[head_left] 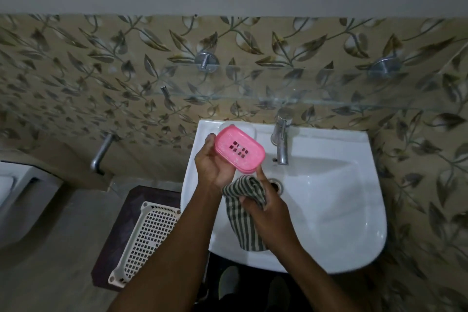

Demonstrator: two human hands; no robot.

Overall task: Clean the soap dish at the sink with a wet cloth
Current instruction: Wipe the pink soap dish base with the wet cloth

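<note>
My left hand (215, 164) holds a pink plastic soap dish (239, 149) tilted above the left side of the white sink (329, 197); the dish has a patch of drain holes in its middle. My right hand (266, 208) grips a green-and-white striped cloth (243, 213) just below the dish, with one finger reaching up to the dish's lower edge. The cloth hangs down over the sink's front rim.
A chrome tap (281, 142) stands at the back of the sink, right of the dish, and the drain (276, 183) lies beside my right hand. A glass shelf (253, 83) juts from the tiled wall above. A white lattice basket (147, 238) rests on a dark stool at the left.
</note>
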